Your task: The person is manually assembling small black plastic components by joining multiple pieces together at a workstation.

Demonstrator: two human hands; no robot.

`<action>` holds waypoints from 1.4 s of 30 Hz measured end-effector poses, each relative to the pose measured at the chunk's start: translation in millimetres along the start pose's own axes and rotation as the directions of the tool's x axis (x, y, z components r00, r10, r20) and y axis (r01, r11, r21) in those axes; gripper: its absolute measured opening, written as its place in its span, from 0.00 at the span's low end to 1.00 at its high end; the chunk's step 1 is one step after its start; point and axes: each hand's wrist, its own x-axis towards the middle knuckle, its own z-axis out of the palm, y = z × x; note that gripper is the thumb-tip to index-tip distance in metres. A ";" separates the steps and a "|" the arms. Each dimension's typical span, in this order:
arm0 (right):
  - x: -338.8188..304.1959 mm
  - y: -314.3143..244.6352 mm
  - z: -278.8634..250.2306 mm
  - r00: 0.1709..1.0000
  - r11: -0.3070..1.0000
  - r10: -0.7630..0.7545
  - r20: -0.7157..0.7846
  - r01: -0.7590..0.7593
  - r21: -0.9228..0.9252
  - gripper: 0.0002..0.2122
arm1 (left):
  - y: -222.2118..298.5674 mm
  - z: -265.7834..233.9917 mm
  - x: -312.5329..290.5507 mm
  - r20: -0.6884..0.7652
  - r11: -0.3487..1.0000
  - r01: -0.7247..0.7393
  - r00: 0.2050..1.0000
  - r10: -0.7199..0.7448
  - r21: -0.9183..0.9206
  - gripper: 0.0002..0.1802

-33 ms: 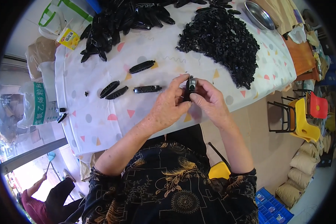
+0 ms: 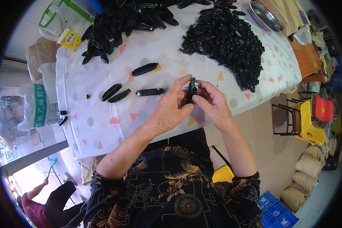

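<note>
Between both hands I hold a black plastic part (image 2: 193,89) end-on over the table's near edge. My left hand (image 2: 172,104) grips it from the left, thumb low and index finger at its top. The fingers of my right hand (image 2: 215,102) are curled round its other side, with the thumb pressed on it. Its lower portion is hidden by my fingers. Left of my hands lies a long black part (image 2: 150,92) of curved shape. Another such part (image 2: 144,69) is farther back, and two more, one of them this long part (image 2: 111,92), lie side by side farther left.
A heap of long black parts (image 2: 121,22) covers the back left; a pile of small black pieces (image 2: 226,43) spreads at the back right beside a metal tray (image 2: 265,16). Yellow chair (image 2: 309,123) and sacks (image 2: 306,167) stand right. Another person (image 2: 45,205) is at lower left.
The held black part has shifted very slightly to the left. My hands keep the same grip, and the parts on the table have not moved.
</note>
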 end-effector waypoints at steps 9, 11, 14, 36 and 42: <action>26.4 6.3 22.9 0.992 0.996 -0.020 -0.123 0.031 0.088 0.13 | 6.3 -26.7 18.6 0.031 0.996 -0.005 0.999 0.008 -0.091 0.36; 33.9 7.3 22.8 0.990 0.993 -0.045 -0.135 0.059 0.099 0.13 | 8.8 -33.9 24.1 0.047 0.996 0.002 0.999 0.002 -0.091 0.35; 47.4 7.3 17.4 0.992 0.987 0.006 -0.125 0.014 0.162 0.11 | 12.5 -46.1 32.7 0.005 0.998 0.024 1.000 -0.025 0.049 0.30; 114.5 -4.5 -1.1 0.901 0.534 -0.424 -0.085 0.173 -0.827 0.04 | 17.6 -179.2 131.1 0.086 -0.034 -0.085 0.740 0.667 0.996 0.15; 83.9 -12.1 -4.8 0.971 0.961 0.123 -0.205 -0.065 0.268 0.02 | 19.2 -187.4 143.3 0.139 -0.145 -0.061 0.773 0.619 0.988 0.14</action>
